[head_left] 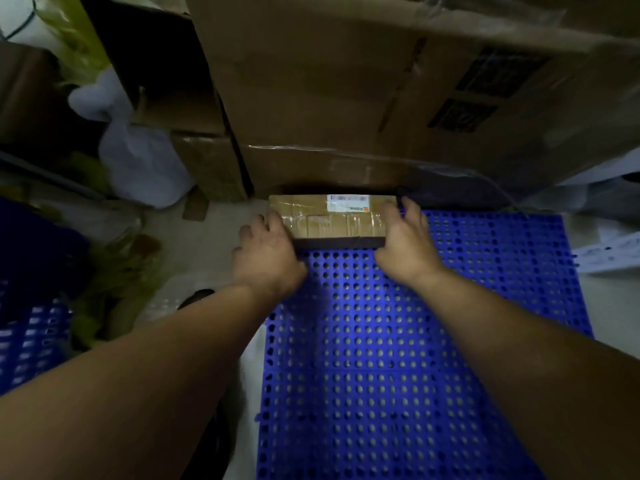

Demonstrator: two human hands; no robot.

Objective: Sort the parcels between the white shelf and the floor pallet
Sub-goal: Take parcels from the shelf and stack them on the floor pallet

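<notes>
- Bottom of the frame: two bare forearms stretch forward over the blue perforated pallet [415, 341] lying on the floor.
- Mid-frame, the left grip [266, 254] clasps the left end of the parcel [332, 221], with the thumb on the near side.
- The right grip [407, 242] clasps the right end, fingers curled over the top.
- The brown, taped parcel with its white label [348, 203] is at the pallet's far edge; resting or lifted, cannot tell.
- Just behind, a large cardboard box [346, 98] fills the upper frame, and a white plastic bag [138, 161] slumps at left.
</notes>
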